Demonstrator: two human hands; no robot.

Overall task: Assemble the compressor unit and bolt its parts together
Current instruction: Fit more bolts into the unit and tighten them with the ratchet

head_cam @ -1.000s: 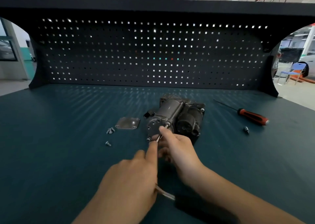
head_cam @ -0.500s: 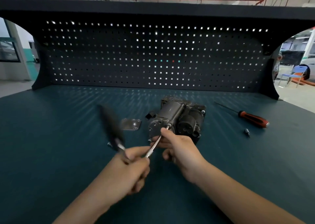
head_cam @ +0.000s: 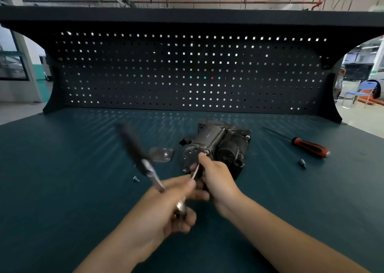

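Ratchet handle (head_cam: 133, 146) swung further upright, left hand (head_cam: 164, 208) lower.

Light pours through the pegboard (head_cam: 187, 71) holes, throwing pale streaks across my dim teal bench (head_cam: 62, 189). The openings at both sides glare bright. The ratchet handle (head_cam: 133, 146) in my left hand (head_cam: 164, 208) smears with motion blur; my right hand (head_cam: 216, 179) looks sharper. The top shelf (head_cam: 187, 16) bows with wide-angle distortion.
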